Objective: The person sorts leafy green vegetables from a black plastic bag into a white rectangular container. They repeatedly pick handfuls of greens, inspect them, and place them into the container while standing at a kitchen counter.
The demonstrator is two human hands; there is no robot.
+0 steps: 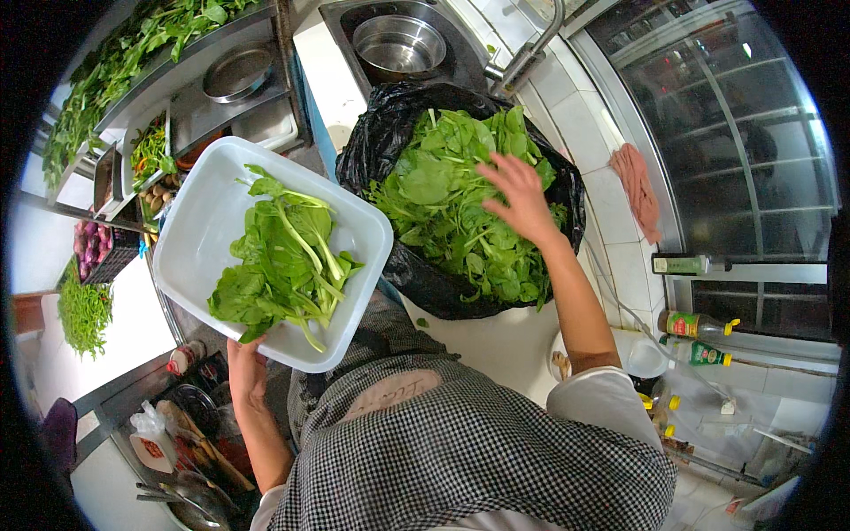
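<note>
My left hand [249, 365] grips the near edge of a white plastic tub [189, 199], which is tilted to the left of my body. Inside the tub lies a small heap of leafy greens [279, 252] with pale stalks. Over to the right, a black plastic bag [382, 126] stands open on the white counter, filled with loose green leaves [431, 179]. My right hand [518, 196] is over the right part of those leaves, fingers spread, with nothing seen in it. Whether its fingertips touch the leaves I cannot tell.
Beyond the bag is a sink [339, 33] holding a steel pot [398, 43], beside a faucet [524, 63]. A pink cloth [634, 189] and several bottles [690, 325] line the window side. Shelves with vegetables [149, 149] stand left; cooking tools [192, 498] lie lower left.
</note>
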